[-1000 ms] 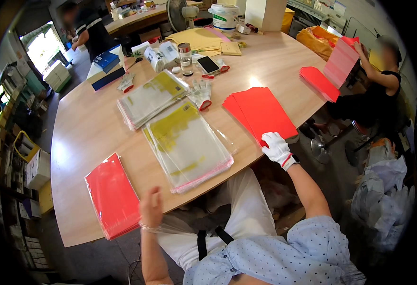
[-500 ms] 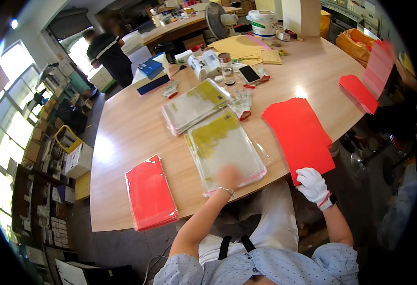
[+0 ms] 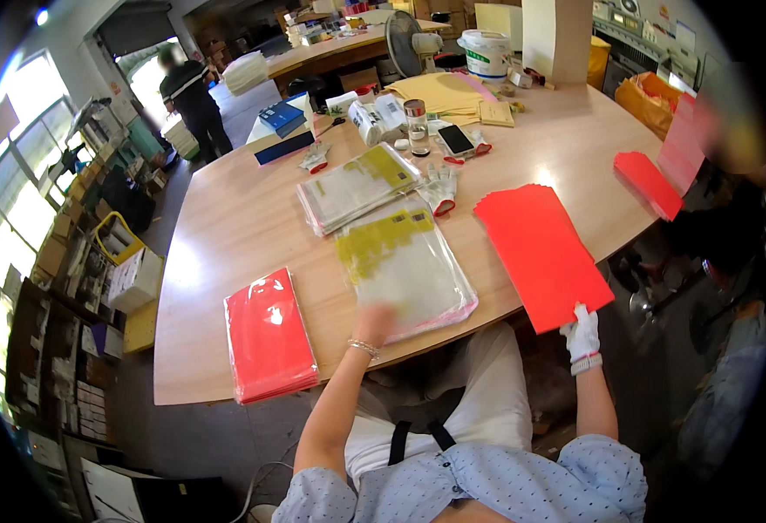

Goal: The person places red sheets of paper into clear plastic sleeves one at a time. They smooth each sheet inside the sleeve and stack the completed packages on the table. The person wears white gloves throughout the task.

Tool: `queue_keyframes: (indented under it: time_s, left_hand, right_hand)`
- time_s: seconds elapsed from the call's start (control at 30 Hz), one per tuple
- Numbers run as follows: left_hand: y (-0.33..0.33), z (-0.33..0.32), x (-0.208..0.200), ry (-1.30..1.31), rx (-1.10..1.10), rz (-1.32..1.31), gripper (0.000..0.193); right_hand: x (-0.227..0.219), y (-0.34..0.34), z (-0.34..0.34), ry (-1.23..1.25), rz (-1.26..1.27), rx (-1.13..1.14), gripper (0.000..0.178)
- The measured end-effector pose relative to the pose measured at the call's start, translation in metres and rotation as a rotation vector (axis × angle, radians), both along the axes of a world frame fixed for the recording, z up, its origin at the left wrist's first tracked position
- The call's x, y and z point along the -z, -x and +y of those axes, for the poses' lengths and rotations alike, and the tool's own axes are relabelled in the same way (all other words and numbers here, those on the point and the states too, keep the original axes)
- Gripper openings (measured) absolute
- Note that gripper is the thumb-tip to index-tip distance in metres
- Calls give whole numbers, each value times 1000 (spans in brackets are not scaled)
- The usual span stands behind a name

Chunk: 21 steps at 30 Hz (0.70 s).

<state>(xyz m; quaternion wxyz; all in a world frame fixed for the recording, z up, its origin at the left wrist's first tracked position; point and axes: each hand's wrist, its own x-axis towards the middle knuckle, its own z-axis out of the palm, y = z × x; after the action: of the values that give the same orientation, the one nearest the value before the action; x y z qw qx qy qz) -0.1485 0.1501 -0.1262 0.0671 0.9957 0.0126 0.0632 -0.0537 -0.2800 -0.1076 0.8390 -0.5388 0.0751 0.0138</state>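
My left hand [image 3: 376, 322], bare and smeared by motion, is at the near left corner of a stack of clear plastic sleeves [image 3: 422, 283] with yellow-gold print; its fingers cannot be made out. My right hand [image 3: 582, 333], in a white glove, pinches the near edge of a fanned stack of red paper sheets [image 3: 544, 257], with its thumb on top. Whether it grips one sheet or more is hidden. To the left lies a pile of red sheets in clear sleeves [image 3: 271, 336]. A second sleeve stack [image 3: 357, 187] rests farther back.
On the table [image 3: 226, 235] are loose work gloves [image 3: 439, 187], a phone [image 3: 457, 139], a glass jar [image 3: 417, 128], blue boxes [image 3: 281, 119], yellow sheets [image 3: 439, 91] and a white bucket [image 3: 485, 57]. At right, another person holds a red sheet [image 3: 684, 144] beside more red paper [image 3: 647, 185].
My left hand has moved left along the near edge of the sleeves. My right hand has shifted its hold on the red sheets; the one that jutted out at right now lies more in line.
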Motion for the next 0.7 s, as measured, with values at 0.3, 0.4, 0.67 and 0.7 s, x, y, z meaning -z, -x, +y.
queue_keyframes:
  time_s: [0.3, 0.4, 0.67, 0.7]
  left_hand:
    - [7, -8, -24, 88, -31, 89, 20]
    - [12, -14, -39, 121, 20, 56, 24]
    - [36, 5, 0, 374, -349, -366, 28]
    - [36, 5, -21, 675, -453, -139, 29]
  right_hand:
    - [-49, 119, 8, 36, 190, -674, 36]
    - [-38, 127, 24, -66, 233, -574, 37]
    - [-25, 141, 41, -311, 464, -404, 16]
    - [-28, 143, 43, -293, 480, -388, 15]
